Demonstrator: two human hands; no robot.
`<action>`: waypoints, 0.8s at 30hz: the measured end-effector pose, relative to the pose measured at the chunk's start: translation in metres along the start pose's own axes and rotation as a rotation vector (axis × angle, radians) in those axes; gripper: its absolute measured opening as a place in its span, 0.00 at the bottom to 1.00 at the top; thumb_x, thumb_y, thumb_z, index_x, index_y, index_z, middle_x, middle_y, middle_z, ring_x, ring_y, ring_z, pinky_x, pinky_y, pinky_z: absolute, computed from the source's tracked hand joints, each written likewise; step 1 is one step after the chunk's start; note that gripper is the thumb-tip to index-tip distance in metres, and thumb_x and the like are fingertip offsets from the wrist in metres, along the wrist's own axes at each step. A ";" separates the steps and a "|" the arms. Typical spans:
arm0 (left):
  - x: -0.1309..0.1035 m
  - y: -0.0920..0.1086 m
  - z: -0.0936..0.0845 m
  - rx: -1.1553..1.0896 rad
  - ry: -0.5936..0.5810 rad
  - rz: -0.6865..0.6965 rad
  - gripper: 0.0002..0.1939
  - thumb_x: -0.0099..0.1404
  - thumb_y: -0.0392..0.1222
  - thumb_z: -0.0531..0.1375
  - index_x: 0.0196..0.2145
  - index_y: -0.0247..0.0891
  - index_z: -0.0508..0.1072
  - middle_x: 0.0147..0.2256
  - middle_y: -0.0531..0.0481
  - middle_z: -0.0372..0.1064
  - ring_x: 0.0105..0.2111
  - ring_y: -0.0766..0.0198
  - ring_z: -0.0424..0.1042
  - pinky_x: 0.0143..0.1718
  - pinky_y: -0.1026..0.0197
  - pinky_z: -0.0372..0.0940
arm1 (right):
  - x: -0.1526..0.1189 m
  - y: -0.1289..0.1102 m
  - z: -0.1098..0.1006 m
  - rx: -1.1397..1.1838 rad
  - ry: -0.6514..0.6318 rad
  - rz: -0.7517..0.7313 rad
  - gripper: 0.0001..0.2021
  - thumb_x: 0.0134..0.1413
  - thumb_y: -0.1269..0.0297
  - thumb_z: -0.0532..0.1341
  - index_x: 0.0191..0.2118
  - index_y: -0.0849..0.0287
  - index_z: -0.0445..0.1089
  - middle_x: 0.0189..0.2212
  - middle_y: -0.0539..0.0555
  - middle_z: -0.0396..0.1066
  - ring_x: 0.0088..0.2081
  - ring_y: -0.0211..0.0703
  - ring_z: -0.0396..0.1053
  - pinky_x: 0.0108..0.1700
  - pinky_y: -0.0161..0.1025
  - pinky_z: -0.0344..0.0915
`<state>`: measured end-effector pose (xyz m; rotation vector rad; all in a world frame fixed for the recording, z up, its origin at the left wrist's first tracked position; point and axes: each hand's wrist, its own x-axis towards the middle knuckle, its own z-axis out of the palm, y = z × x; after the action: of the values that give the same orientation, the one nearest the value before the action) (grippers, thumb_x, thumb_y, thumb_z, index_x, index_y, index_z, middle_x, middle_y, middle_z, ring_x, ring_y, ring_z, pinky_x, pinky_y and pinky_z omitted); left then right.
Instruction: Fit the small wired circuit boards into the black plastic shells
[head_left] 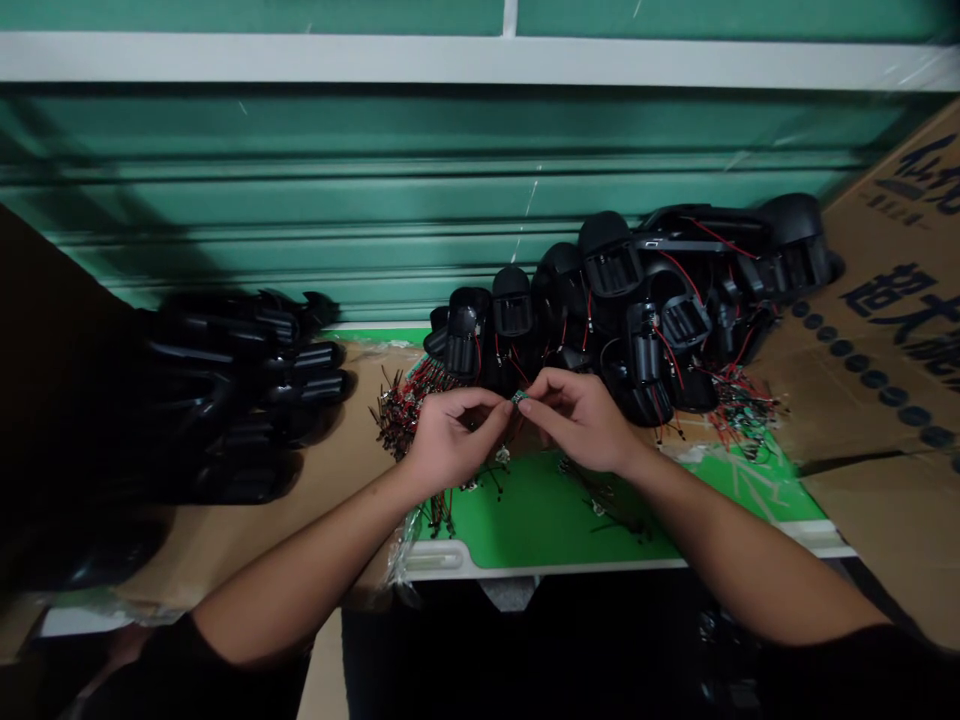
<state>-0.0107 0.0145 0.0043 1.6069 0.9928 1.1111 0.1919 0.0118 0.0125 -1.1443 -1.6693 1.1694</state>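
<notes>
Between my two hands, over the green work surface [510, 530], is a tiny green circuit board [518, 397]. My left hand [456, 432] pinches its left side between thumb and forefinger. From the right, the thumb and forefinger of my right hand [581, 418] close on the same piece. Thin red and black wires hang near the fingers; whether they join the board I cannot tell. Just behind my hands lies a pile of black plastic housings [512, 305] with battery-like slots and red wires. A bundle of red and black wires [401, 410] sits left of my left hand.
More glossy black housings [247, 400] are heaped on cardboard at the left. Another wire bundle [742, 410] lies at the right, beside a cardboard box [885, 350] with dark printing. A green ribbed wall [337, 215] stands behind. Loose wires [607, 500] lie on the green surface.
</notes>
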 end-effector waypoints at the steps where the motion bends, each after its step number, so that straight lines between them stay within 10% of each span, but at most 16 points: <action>1: -0.001 0.000 0.000 0.016 -0.002 0.019 0.11 0.68 0.42 0.66 0.31 0.33 0.82 0.25 0.48 0.78 0.24 0.68 0.70 0.25 0.67 0.63 | -0.001 0.000 0.001 0.001 0.005 0.002 0.13 0.64 0.54 0.67 0.33 0.57 0.71 0.22 0.47 0.69 0.22 0.36 0.66 0.24 0.34 0.60; 16: -0.004 -0.006 0.004 0.247 0.088 0.369 0.06 0.69 0.36 0.65 0.34 0.37 0.82 0.34 0.44 0.83 0.33 0.60 0.81 0.38 0.59 0.75 | 0.001 0.001 -0.002 -0.056 -0.016 0.074 0.13 0.61 0.56 0.66 0.30 0.56 0.67 0.20 0.46 0.68 0.22 0.37 0.65 0.25 0.35 0.58; 24: 0.002 -0.006 -0.002 0.008 0.121 0.038 0.10 0.69 0.45 0.66 0.33 0.36 0.81 0.27 0.48 0.78 0.26 0.65 0.74 0.29 0.63 0.69 | 0.005 0.005 -0.016 -0.059 -0.295 0.105 0.09 0.60 0.61 0.65 0.32 0.56 0.66 0.23 0.46 0.68 0.24 0.36 0.68 0.25 0.34 0.60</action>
<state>-0.0122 0.0186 -0.0011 1.5857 1.0503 1.2441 0.2064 0.0216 0.0124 -1.1506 -1.8925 1.4193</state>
